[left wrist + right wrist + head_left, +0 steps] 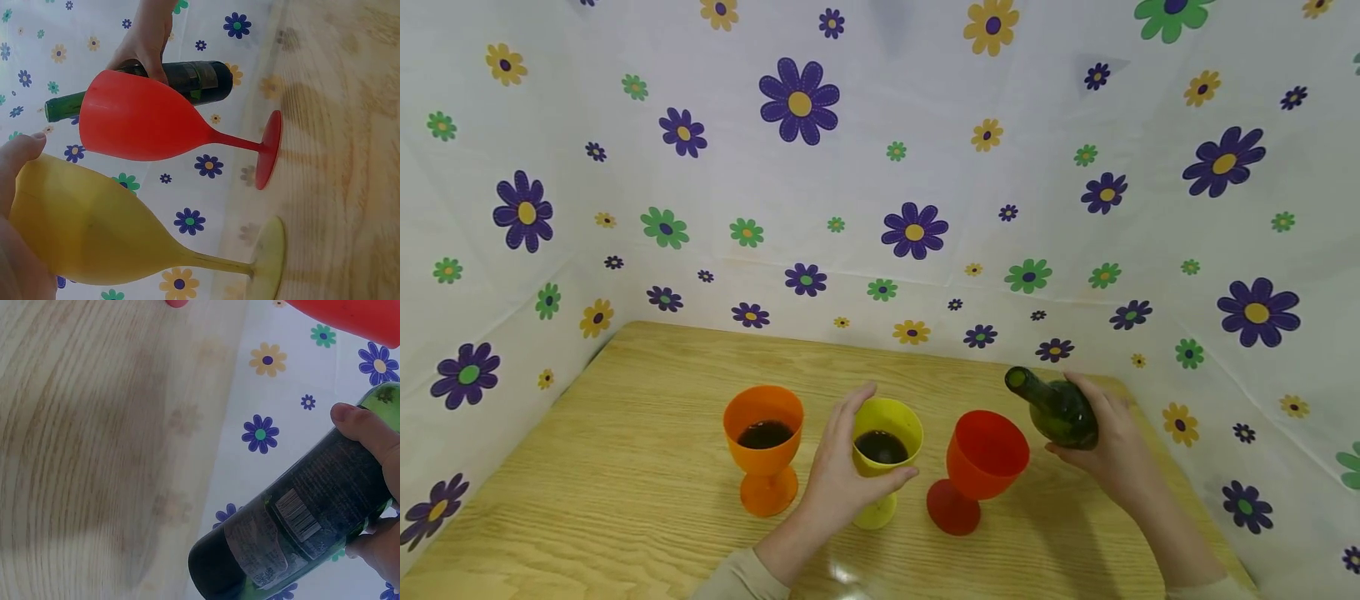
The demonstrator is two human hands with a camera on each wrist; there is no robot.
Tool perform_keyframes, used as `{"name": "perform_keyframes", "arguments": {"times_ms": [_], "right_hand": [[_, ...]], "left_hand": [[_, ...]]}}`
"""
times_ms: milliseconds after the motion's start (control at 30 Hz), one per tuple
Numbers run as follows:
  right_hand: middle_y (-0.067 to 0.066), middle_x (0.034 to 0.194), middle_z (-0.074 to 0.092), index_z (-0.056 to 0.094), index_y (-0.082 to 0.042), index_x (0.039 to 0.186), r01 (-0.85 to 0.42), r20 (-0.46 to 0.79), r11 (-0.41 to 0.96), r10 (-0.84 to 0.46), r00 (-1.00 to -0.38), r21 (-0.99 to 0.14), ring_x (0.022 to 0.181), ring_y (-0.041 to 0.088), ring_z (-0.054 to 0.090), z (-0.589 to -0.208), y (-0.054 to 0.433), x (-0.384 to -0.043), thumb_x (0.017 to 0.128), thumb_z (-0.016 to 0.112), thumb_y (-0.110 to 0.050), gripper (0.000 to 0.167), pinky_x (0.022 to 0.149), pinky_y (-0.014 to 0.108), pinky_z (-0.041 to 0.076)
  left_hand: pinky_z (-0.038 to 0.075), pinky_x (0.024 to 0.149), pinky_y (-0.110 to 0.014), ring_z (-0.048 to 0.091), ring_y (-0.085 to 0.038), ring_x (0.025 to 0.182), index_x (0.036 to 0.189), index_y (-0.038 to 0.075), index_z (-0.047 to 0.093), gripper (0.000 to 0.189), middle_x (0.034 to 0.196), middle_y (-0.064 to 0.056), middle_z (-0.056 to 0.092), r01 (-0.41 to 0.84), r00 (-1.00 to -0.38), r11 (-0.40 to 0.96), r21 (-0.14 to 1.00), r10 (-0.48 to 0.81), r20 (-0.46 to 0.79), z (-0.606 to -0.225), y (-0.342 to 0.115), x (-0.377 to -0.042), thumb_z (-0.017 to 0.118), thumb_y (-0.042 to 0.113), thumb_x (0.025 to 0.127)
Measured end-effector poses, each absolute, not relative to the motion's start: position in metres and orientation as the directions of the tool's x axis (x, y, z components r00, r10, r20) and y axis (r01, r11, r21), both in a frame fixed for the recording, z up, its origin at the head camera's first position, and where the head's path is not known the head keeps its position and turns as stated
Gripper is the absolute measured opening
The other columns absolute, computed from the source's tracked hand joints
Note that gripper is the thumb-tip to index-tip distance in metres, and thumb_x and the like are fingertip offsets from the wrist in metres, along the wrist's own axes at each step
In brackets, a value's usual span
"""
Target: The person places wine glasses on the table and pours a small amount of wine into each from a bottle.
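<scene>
My left hand (838, 471) curves round the bowl of a yellow goblet (895, 417), thumb on the near side and fingers on the left and far side. Dark liquid lies inside that goblet, and its foot stands on the table. With my right hand (1108, 437) I grip a dark green glass wine bottle (1060, 408) by its body, a label with a barcode showing in the right wrist view. The bottle is tilted, its open neck pointing left and up, to the right of a red goblet (981, 467). No liquid shows inside the red goblet, which stands between my hands.
An orange goblet (763, 450) with dark liquid in it stands left of my left hand. The light wooden table (625, 467) is bordered at the back and sides by a white flower-patterned cloth (850, 183).
</scene>
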State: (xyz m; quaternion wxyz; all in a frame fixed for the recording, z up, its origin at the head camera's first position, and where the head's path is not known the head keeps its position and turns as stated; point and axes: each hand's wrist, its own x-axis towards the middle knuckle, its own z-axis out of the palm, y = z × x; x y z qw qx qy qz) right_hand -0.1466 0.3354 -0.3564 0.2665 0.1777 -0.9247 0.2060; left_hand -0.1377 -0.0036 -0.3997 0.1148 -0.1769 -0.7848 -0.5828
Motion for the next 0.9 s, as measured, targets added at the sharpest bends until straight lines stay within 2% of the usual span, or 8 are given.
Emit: {"name": "perform_keyframes", "arguments": {"times_ms": [333, 600, 700, 900], "right_hand": [[0.025, 0.119, 0.051, 0.039, -0.011, 0.141, -0.418, 0.551, 0.862, -0.208, -0.808, -0.288, 0.105, 0.046, 0.049, -0.36, 0.34, -0.14, 0.05, 0.092, 0.004, 0.106, 0.081, 0.069, 0.04], [0.028, 0.117, 0.052, 0.04, -0.011, 0.141, -0.412, 0.554, 0.862, -0.196, -0.809, -0.296, 0.104, 0.047, 0.049, -0.363, 0.345, -0.136, 0.049, 0.092, 0.004, 0.106, 0.079, 0.069, 0.041], [0.028, 0.117, 0.052, 0.04, -0.011, 0.141, -0.4, 0.549, 0.867, -0.188, -0.814, -0.296, 0.104, 0.048, 0.049, -0.364, 0.346, -0.134, 0.05, 0.092, 0.004, 0.106, 0.079, 0.07, 0.041], [0.029, 0.117, 0.052, 0.041, -0.012, 0.141, -0.396, 0.549, 0.863, -0.175, -0.818, -0.314, 0.105, 0.05, 0.048, -0.367, 0.351, -0.132, 0.05, 0.091, 0.005, 0.105, 0.086, 0.073, 0.032]], "left_hand": [[0.032, 0.104, -0.055, 0.034, -0.016, 0.132, 0.145, 0.034, 0.031, 0.093, 0.146, 0.009, 0.035, 0.545, -0.838, 0.265, 0.795, 0.145, 0.526, -0.384, 0.001, -0.133, 0.086, 0.036, 0.07], [0.033, 0.103, -0.055, 0.033, -0.02, 0.134, 0.145, 0.025, 0.033, 0.09, 0.148, 0.003, 0.035, 0.684, -0.729, 0.218, 0.696, 0.194, 0.656, -0.364, 0.013, -0.124, 0.085, 0.027, 0.071], [0.035, 0.103, -0.052, 0.032, -0.018, 0.134, 0.145, 0.024, 0.033, 0.088, 0.149, 0.005, 0.033, 0.703, -0.711, 0.194, 0.685, 0.24, 0.661, -0.358, 0.022, -0.117, 0.084, 0.028, 0.073], [0.038, 0.1, -0.051, 0.031, -0.016, 0.134, 0.147, 0.029, 0.027, 0.09, 0.15, 0.009, 0.028, 0.654, -0.736, 0.121, 0.747, 0.331, 0.59, -0.358, 0.048, -0.106, 0.082, 0.029, 0.075]]}}
